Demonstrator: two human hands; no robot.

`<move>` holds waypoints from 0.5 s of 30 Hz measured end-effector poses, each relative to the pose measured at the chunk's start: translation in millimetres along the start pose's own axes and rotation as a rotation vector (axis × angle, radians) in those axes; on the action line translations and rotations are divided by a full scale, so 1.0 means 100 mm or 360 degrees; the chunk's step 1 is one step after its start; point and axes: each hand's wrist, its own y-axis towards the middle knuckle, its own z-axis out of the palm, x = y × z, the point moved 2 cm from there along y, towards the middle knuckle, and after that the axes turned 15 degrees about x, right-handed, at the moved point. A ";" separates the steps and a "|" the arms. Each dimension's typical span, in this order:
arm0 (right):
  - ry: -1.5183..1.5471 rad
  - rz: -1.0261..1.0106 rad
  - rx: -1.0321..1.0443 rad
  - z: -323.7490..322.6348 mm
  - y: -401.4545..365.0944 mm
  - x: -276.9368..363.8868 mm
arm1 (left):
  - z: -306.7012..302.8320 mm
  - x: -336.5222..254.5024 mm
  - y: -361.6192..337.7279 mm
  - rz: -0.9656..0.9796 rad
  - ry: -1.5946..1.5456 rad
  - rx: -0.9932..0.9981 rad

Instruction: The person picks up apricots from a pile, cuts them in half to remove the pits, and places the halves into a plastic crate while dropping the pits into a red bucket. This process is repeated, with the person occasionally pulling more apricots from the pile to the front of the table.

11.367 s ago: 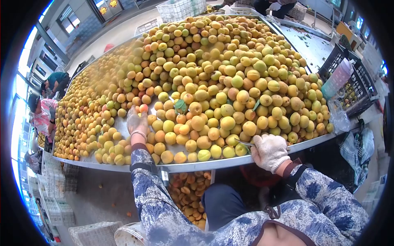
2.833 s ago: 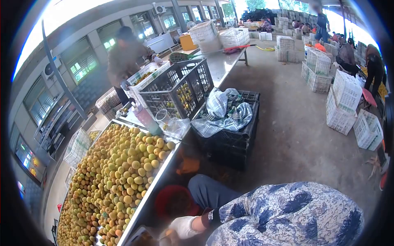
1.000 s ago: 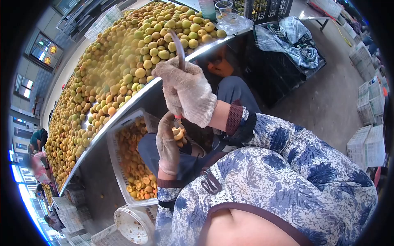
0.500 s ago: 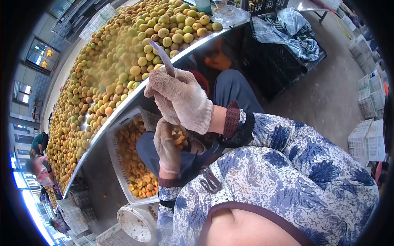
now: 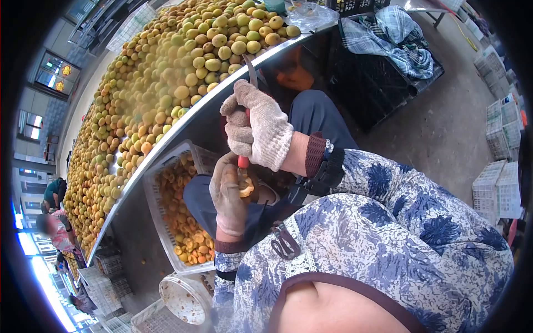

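Note:
My right hand [image 5: 258, 125], in a dirty white knit glove, is wrapped round the red handle [image 5: 243, 162] of a curved knife [image 5: 251, 70]. The blade points up toward the edge of the fruit-covered table [image 5: 194, 114]. Just below, my left hand [image 5: 227, 191], also gloved, holds a cut apricot [image 5: 245, 187] at its fingertips. The handle's red end is close to this fruit; whether they touch is unclear. Beside my left hand, a white crate [image 5: 161, 219] contains orange apricot halves [image 5: 191, 241]. Whole yellow-green apricots [image 5: 222, 53] are heaped on the table.
A white bucket [image 5: 183, 299] stands below the crate. Plaid cloth [image 5: 402, 41] lies on a black box [image 5: 366, 83] at upper right. Stacked white crates [image 5: 497, 191] line the far right. Other people [image 5: 58, 230] are at far left. My knees are beneath my hands.
My right hand has moved right and turned, swinging the blade to the right and bringing the red handle end into view. The cut apricot by my left fingers shows more clearly.

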 end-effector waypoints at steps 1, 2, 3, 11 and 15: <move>0.0003 -0.0006 -0.0004 -0.01 0.00 0.03 | 0.00 -0.02 0.01 -0.0002 -0.0001 0.0007; 0.0197 0.0071 -0.0044 -0.02 -0.01 0.04 | 0.00 -0.03 0.01 -0.0143 -0.0318 0.0004; 0.0388 0.0151 -0.0080 -0.03 -0.02 0.04 | 0.00 -0.03 0.02 -0.0283 -0.0636 -0.0005; 0.0232 -0.0182 -0.0348 -0.35 0.04 0.27 | -0.03 0.11 0.11 -0.0290 -0.0821 -0.0098; 0.0141 -0.0080 -0.0394 -0.40 -0.11 0.38 | -0.13 0.40 0.17 -0.0765 -0.1285 -0.0219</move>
